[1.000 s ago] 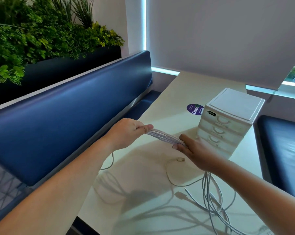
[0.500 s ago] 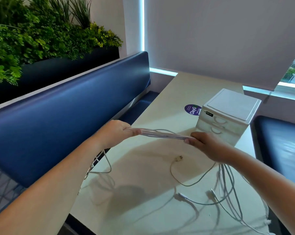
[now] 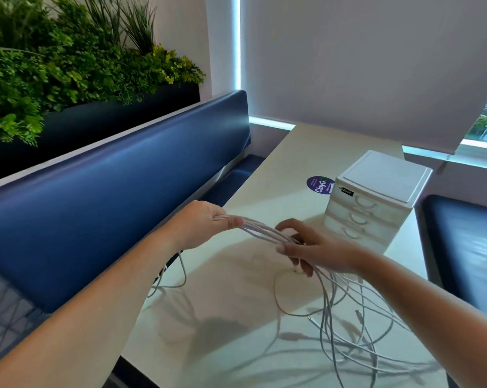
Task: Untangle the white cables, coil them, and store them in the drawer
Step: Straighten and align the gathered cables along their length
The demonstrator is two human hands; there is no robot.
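Closing in since half a second ago, the right hand (image 3: 318, 249) now sits near the left hand (image 3: 206, 224) over the pale cream table (image 3: 315, 144), beside the closed small white plastic drawer unit (image 3: 376, 197). Thin white cables (image 3: 260, 230) stretch left to right between them, sloping down rightward, loose loops sprawling on the table; both hands' fingers curl round the bundle.

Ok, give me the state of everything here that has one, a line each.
white cables, uncoiled, bunched between both hands, the rest tangled on the table.
left hand, grips the bunch.
right hand, fingers curled round the strands.
drawer unit, all visible drawers closed.
blind, lowered nearly fully.
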